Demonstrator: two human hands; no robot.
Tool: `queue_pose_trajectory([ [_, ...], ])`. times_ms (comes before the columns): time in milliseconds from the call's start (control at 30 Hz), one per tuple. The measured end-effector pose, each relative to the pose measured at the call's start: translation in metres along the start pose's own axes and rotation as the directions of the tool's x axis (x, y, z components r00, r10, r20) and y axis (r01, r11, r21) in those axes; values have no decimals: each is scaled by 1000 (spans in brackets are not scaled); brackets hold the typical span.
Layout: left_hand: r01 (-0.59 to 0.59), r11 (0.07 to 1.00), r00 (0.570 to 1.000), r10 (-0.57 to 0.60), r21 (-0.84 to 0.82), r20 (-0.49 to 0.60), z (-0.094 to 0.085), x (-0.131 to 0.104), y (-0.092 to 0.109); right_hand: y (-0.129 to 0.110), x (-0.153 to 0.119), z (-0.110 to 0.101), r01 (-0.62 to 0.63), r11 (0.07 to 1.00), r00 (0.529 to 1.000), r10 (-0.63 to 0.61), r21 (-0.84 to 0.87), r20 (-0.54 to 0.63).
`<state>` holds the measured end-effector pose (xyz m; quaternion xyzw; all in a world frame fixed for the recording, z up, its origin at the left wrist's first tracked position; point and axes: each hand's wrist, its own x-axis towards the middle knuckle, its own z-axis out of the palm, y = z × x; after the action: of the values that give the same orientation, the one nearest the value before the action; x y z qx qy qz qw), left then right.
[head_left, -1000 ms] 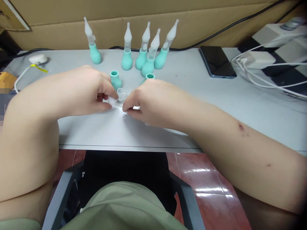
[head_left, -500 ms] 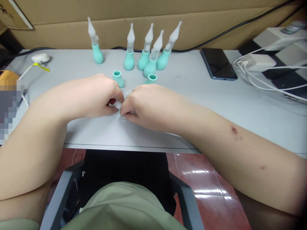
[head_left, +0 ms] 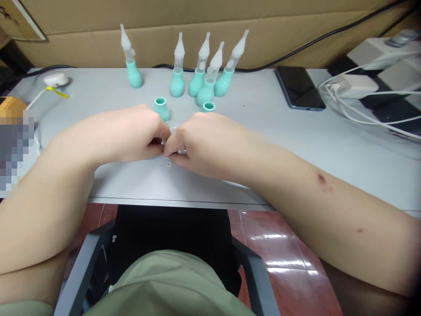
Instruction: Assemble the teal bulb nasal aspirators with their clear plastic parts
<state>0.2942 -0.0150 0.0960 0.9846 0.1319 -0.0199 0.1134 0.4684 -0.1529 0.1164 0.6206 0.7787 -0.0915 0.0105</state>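
My left hand (head_left: 149, 134) and my right hand (head_left: 194, 142) meet low over the desk, fingertips touching or nearly so. Both are closed in a pinch. A sliver of a small white plastic piece (head_left: 163, 141) shows at my left fingertips. Between my right thumb and fingers a pale edge (head_left: 182, 152) is visible, too little to name. Just below the fingers lies a tiny clear ring (head_left: 169, 163); a clear plastic part (head_left: 171, 124) is partly hidden behind them. Two open-mouthed teal rubber bulbs, a left bulb (head_left: 162, 110) and a right bulb (head_left: 208, 106), stand beyond my hands.
Several assembled bulb nasal aspirators (head_left: 177, 83) stand towards the back, one aspirator (head_left: 134, 74) apart on the left. A phone (head_left: 300, 87) lies at right, beside white cables and a charger (head_left: 357, 85). A white device (head_left: 55, 80) sits at back left.
The white piece between my hands is now more covered by my fingers. My right hand has risen slightly, hiding more of the right teal bulb.
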Motion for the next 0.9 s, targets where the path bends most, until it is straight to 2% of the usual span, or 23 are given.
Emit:
queue_pose_trajectory([
  [100,71,996,993,-76,60,92,-5,3,2,-3,1,3,1,1000,1000,-1,-25,16],
  [267,94,992,988,-103,80,112,-9,3,6,-5,2,4,-19,999,1000,18,-27,-13],
  [400,127,989,984,-136,74,119,-12,1,10,3,-4,-1,1,999,999,1,38,-47],
  [467,142,988,980,-149,61,130,-14,0,10,10,-10,-3,10,993,995,1,119,-96],
  [567,132,991,982,-135,32,134,-18,-1,4,25,-17,-3,67,974,959,-4,215,-283],
  [633,100,995,992,-99,-8,81,-22,-4,0,35,-20,-2,90,973,900,13,214,-436],
  [767,-29,994,994,18,-105,-104,-29,-13,0,51,-20,0,79,950,796,122,301,-593],
  [833,-37,990,965,-1,-139,-263,-30,-16,4,57,-19,0,87,939,740,163,332,-653],
  [900,12,989,896,-74,-145,-437,-29,-15,5,62,-20,0,85,943,705,172,323,-688],
])
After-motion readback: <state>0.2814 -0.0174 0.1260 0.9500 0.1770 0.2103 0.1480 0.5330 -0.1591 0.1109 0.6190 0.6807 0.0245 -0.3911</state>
